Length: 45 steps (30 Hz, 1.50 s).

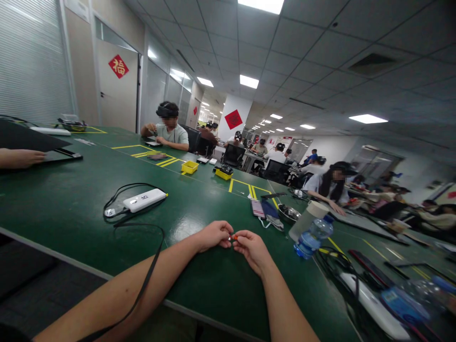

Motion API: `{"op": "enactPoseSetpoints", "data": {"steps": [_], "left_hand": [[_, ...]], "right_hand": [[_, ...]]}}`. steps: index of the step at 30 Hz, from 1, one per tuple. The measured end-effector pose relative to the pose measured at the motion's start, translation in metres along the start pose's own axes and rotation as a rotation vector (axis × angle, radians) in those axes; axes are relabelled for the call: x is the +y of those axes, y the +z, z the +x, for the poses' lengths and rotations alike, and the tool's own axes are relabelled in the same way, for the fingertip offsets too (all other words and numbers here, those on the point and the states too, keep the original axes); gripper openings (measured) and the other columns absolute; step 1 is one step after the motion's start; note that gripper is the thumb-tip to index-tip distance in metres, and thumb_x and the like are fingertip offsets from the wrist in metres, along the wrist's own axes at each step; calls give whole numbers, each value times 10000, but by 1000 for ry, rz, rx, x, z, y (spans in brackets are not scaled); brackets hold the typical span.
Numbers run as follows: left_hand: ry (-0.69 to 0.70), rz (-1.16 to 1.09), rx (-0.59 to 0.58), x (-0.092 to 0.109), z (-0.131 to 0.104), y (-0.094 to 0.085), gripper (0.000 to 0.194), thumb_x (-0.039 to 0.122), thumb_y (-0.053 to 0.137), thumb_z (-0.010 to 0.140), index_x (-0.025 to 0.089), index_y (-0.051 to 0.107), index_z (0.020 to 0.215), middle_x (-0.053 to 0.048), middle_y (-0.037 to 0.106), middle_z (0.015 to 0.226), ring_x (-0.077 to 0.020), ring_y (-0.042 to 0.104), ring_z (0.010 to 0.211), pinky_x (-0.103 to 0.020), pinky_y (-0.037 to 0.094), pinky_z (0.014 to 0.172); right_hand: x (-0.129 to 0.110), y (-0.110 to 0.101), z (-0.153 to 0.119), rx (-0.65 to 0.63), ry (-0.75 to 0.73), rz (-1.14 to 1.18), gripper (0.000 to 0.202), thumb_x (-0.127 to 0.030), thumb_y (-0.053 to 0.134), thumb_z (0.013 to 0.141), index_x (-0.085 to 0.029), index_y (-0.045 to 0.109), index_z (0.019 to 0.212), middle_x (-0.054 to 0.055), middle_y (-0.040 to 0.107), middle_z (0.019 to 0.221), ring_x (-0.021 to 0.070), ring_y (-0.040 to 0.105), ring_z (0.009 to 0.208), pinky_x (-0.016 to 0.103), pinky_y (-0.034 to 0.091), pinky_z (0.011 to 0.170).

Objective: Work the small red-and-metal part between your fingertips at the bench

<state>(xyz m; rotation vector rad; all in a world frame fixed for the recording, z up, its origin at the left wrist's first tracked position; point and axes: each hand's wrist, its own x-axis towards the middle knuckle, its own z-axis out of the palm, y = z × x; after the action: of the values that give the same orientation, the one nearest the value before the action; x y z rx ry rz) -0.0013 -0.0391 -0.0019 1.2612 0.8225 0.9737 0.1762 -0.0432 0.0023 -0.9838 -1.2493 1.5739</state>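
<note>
Both hands meet above the green table [199, 270], near its front edge. The small orange piece [234, 237] is between their fingertips, at the centre of the clock I use here, with 12 o'clock pointing away from the person. The right hand [250, 247] pinches this piece between thumb and forefinger. The left hand [216, 235] has its fingers bent close together on the other side, where a small pale spot shows; I cannot tell if it pinches a part of the piece or only touches it.

The piece is very small, so the main risk, in my judgement, is a slip. If one hand presses at an angle, or pulls more strongly than the other, the piece could jump out and fall on the smooth table, or roll over the front edge at 6 o'clock. The fingers also cover most of it, which could make a wrong alignment difficult to notice.

The black cable [164, 235] comes from the white power bank [146, 200] at 10 o'clock and passes over the left forearm. A quick movement of this arm could pull the cable and disturb the fingers. At 3 o'clock stands the water bottle [313, 237], beside the pale cup [308, 221]; a wide swing of the right arm could knock them over.
</note>
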Motion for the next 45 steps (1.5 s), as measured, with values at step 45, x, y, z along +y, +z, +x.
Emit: {"op": "enactPoseSetpoints", "data": {"steps": [45], "left_hand": [[110, 101, -35, -3, -1, -2, 318, 66, 620, 582, 127, 569, 890, 2, 593, 712, -89, 562, 553, -207, 449, 533]], "right_hand": [[0, 0, 0, 4, -16, -6, 221, -212, 714, 641, -144, 638, 837, 60, 669, 823, 132, 635, 655, 265, 509, 626]]}}
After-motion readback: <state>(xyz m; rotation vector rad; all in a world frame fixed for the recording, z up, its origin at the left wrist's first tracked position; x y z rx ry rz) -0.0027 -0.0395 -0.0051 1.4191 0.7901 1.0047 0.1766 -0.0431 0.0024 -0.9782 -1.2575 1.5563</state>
